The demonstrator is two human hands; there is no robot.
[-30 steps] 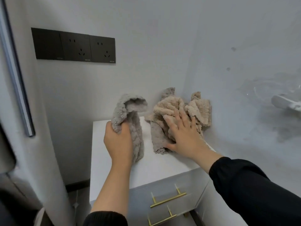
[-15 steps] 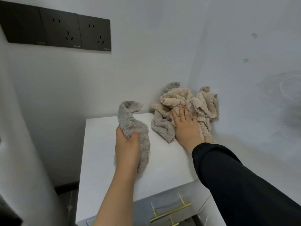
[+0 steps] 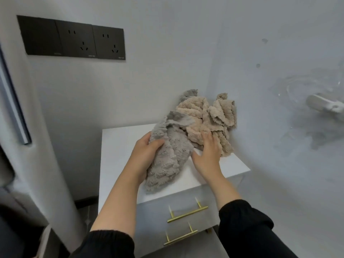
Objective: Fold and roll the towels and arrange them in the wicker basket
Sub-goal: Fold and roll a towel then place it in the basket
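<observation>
A fluffy grey towel (image 3: pixel 169 157) lies crumpled on the white cabinet top (image 3: pixel 119 146), and my left hand (image 3: pixel 145 155) grips its left edge. Behind it a heap of beige towels (image 3: pixel 210 118) is bunched into the wall corner, with a further grey piece (image 3: pixel 189 94) sticking up at the back. My right hand (image 3: pixel 206 153) rests with fingers spread against the lower front of the beige heap, just right of the grey towel. No wicker basket is in view.
The cabinet has two drawers with gold handles (image 3: pixel 187 214). A black socket panel (image 3: pixel 74 39) sits on the left wall. A white hook-like fitting (image 3: pixel 325 105) projects from the right wall. A grey vertical bar (image 3: pixel 13 108) runs along the far left.
My left hand has carried the grey towel to the right, up against the beige heap. My right hand has slid down from the top of the heap to its lower front.
</observation>
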